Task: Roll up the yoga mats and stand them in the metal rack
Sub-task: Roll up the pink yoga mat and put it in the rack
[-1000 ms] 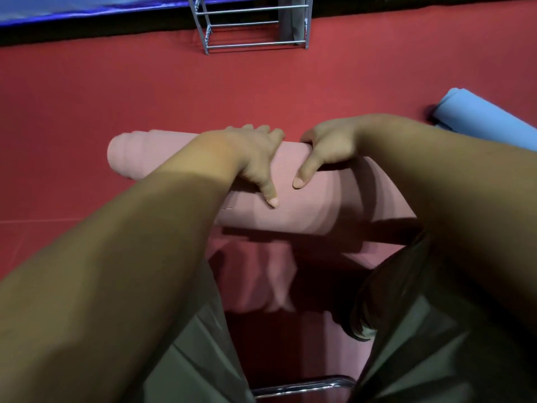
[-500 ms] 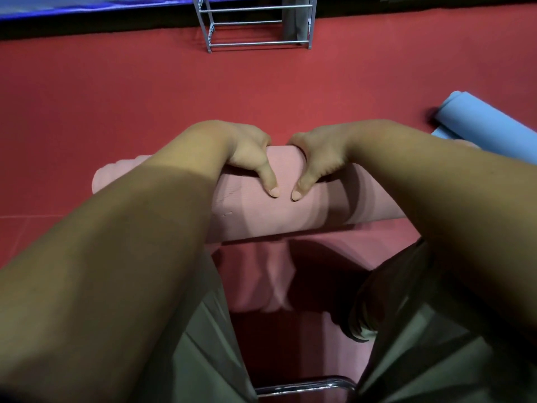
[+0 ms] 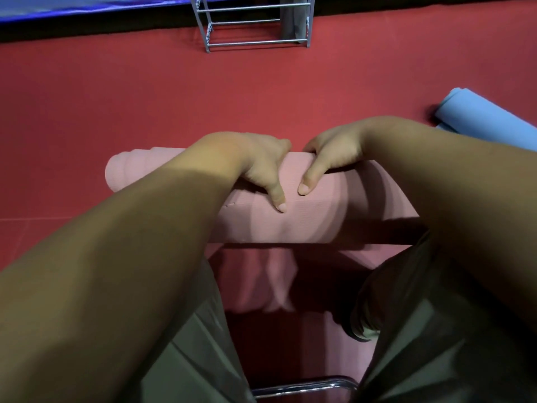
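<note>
A thick pink yoga mat roll point(image 3: 334, 216) lies across the red floor in front of me, its left end sticking out past my forearm. My left hand point(image 3: 261, 167) grips the top of the roll, fingers curled over its far side and thumb pointing down its near face. My right hand point(image 3: 328, 155) grips the roll right beside it in the same way. A flat stretch of the pink mat point(image 3: 261, 274) runs from under the roll toward my knees. The metal rack point(image 3: 255, 24) stands at the far edge of the floor.
A rolled light-blue mat point(image 3: 479, 120) lies at the right. A blue pad point(image 3: 87, 7) borders the far left. My knees in grey trousers fill the bottom, with a chrome tube point(image 3: 305, 385) between them. Bare red floor point(image 3: 145, 97) stretches toward the rack.
The roll has shifted slightly right and away. Both hands have regripped on top, the left thumb reaching lower down the roll's near face than half a second ago.
</note>
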The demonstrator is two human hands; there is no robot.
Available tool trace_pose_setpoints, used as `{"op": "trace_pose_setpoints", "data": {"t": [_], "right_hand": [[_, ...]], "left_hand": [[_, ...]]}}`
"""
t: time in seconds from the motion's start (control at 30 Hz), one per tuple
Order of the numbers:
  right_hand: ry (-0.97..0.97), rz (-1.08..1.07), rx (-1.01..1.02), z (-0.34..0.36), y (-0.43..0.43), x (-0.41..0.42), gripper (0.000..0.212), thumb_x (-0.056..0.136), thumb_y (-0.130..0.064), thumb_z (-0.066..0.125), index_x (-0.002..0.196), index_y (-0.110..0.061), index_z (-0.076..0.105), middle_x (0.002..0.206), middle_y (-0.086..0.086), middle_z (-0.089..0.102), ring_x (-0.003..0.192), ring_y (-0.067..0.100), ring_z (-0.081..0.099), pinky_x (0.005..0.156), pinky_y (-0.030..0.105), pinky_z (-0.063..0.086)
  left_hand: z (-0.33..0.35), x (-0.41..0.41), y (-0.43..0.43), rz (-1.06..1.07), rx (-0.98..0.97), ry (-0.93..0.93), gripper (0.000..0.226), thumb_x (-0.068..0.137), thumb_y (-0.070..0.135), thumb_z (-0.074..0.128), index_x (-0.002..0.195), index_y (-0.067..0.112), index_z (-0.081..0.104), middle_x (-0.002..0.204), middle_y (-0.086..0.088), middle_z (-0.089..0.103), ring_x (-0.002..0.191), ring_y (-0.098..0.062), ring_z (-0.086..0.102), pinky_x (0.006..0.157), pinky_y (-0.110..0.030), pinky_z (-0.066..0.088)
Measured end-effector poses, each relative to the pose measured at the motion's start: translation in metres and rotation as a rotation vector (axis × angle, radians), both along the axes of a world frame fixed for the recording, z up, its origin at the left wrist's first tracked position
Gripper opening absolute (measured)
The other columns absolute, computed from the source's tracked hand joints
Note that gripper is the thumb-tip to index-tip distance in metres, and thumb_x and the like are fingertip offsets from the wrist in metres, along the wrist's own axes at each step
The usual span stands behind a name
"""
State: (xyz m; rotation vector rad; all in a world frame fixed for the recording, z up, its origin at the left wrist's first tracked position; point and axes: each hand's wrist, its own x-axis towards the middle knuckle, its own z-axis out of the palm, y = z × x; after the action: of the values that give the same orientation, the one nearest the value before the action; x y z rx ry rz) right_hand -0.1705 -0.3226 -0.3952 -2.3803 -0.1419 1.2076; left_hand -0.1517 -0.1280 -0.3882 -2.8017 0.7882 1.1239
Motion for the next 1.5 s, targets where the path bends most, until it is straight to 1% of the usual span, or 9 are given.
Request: {"op": "trace_pose_setpoints", "data": {"t": [0.2, 0.37, 0.47, 0.6, 0.8, 0.93, 1.17, 1.3, 1.5], "right_hand": [[-0.017, 0.067, -0.012, 0.006, 0.014, 0.0, 0.078, 0.059, -0.06, 0.097, 0.126, -0.032, 0.07, 0.114, -0.008, 0.079, 0.105, 0.018, 0.076, 0.102, 0.046, 0.06], [-0.113, 0.161, -0.118, 0.008, 0.025, -0.001, 0.11, 0.053, -0.066, 0.099, 0.145, -0.032, 0.049, 0.128, -0.007, 0.066, 0.117, 0.022, 0.064, 0.106, 0.042, 0.053], [-0.171, 0.189, -0.122, 0.008, 0.026, -0.001, 0.084, 0.054, -0.065, 0.099, 0.123, -0.032, 0.063, 0.109, -0.008, 0.074, 0.099, 0.017, 0.07, 0.09, 0.036, 0.057], [-0.142, 0.118, -0.078, 0.004, 0.013, 0.002, 0.074, 0.051, -0.065, 0.099, 0.112, -0.036, 0.07, 0.102, -0.014, 0.078, 0.098, 0.014, 0.074, 0.095, 0.04, 0.06], [0.015, -0.009, 0.034, -0.007, 0.0, 0.004, 0.082, 0.047, -0.06, 0.101, 0.119, -0.031, 0.075, 0.107, -0.007, 0.082, 0.099, 0.022, 0.08, 0.1, 0.05, 0.061], [0.08, -0.029, 0.046, -0.009, 0.005, 0.004, 0.086, 0.046, -0.061, 0.102, 0.122, -0.03, 0.076, 0.111, -0.003, 0.082, 0.102, 0.027, 0.08, 0.101, 0.053, 0.059], [-0.061, 0.098, -0.007, 0.007, 0.025, 0.005, 0.09, 0.054, -0.07, 0.096, 0.13, -0.033, 0.066, 0.117, -0.009, 0.077, 0.109, 0.018, 0.074, 0.104, 0.046, 0.057], [-0.176, 0.203, -0.124, 0.014, 0.031, 0.001, 0.117, 0.047, -0.074, 0.098, 0.145, -0.036, 0.047, 0.127, -0.01, 0.065, 0.116, 0.02, 0.063, 0.106, 0.043, 0.053], [-0.297, 0.223, -0.134, 0.011, 0.026, 0.0, 0.089, 0.046, -0.078, 0.094, 0.117, -0.035, 0.062, 0.104, -0.013, 0.07, 0.096, 0.014, 0.067, 0.091, 0.039, 0.057]], "left_hand": [[0.001, 0.006, 0.009, 0.084, -0.024, 0.079, 0.1, 0.036, 0.06, 0.103, 0.122, 0.036, 0.057, 0.112, 0.013, 0.068, 0.1, -0.019, 0.069, 0.093, -0.043, 0.06], [0.001, 0.017, 0.015, 0.162, -0.051, 0.122, 0.088, 0.039, 0.06, 0.102, 0.116, 0.035, 0.065, 0.112, 0.012, 0.072, 0.099, -0.019, 0.073, 0.094, -0.043, 0.062], [-0.001, 0.018, 0.014, 0.172, -0.031, 0.14, 0.089, 0.035, 0.061, 0.102, 0.113, 0.035, 0.067, 0.109, 0.011, 0.074, 0.098, -0.02, 0.074, 0.094, -0.044, 0.062], [0.003, 0.016, 0.008, 0.133, -0.029, 0.135, 0.085, 0.04, 0.063, 0.099, 0.114, 0.035, 0.066, 0.109, 0.01, 0.074, 0.099, -0.021, 0.074, 0.096, -0.045, 0.061], [0.003, 0.002, -0.003, -0.004, 0.091, 0.063, 0.131, 0.033, 0.081, 0.094, 0.144, 0.033, 0.044, 0.134, 0.009, 0.056, 0.121, -0.025, 0.059, 0.106, -0.05, 0.052], [0.003, 0.0, 0.001, -0.001, 0.065, 0.019, 0.105, 0.03, 0.077, 0.097, 0.114, 0.031, 0.052, 0.111, 0.009, 0.063, 0.1, -0.023, 0.066, 0.094, -0.048, 0.058], [0.009, 0.013, 0.019, 0.105, -0.002, 0.07, 0.094, 0.033, 0.071, 0.1, 0.113, 0.034, 0.066, 0.107, 0.011, 0.074, 0.096, -0.02, 0.073, 0.093, -0.044, 0.061], [0.01, 0.019, 0.028, 0.189, -0.045, 0.13, 0.08, 0.042, 0.067, 0.1, 0.109, 0.031, 0.074, 0.099, 0.011, 0.08, 0.09, -0.019, 0.078, 0.092, -0.043, 0.063], [0.011, 0.019, 0.025, 0.197, -0.048, 0.174, 0.076, 0.047, 0.063, 0.1, 0.111, 0.033, 0.073, 0.101, 0.01, 0.08, 0.092, -0.02, 0.079, 0.095, -0.046, 0.062]]}}
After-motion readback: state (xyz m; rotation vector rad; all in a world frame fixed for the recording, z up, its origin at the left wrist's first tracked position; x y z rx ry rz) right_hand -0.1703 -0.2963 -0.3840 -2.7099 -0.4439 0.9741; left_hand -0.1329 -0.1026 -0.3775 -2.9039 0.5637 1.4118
